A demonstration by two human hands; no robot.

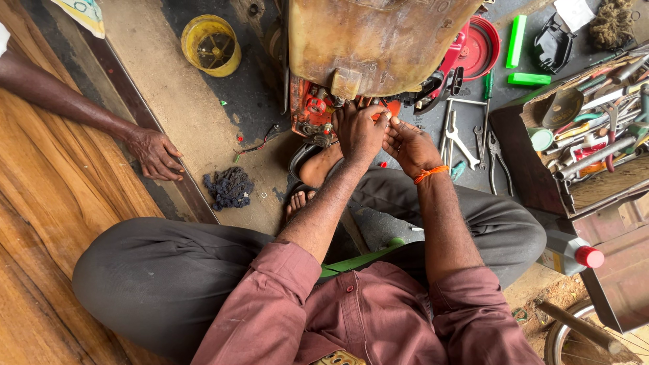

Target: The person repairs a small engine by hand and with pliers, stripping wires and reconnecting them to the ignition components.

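I sit cross-legged on the floor before a small engine with a dirty tan fuel tank (375,40) and red body (311,108). My left hand (360,130) and my right hand (407,143) meet just below the tank, fingers pinched together on a small orange part (393,107). An orange thread circles my right wrist. Which hand grips the part more firmly is hard to tell; both touch it.
Another person's hand (154,153) rests on the floor at left, beside a wooden plank (47,203). A dark rag (230,186), a yellow cup (211,45), pliers and wrenches (473,142), an open toolbox (588,128), a red-capped bottle (571,253) lie around.
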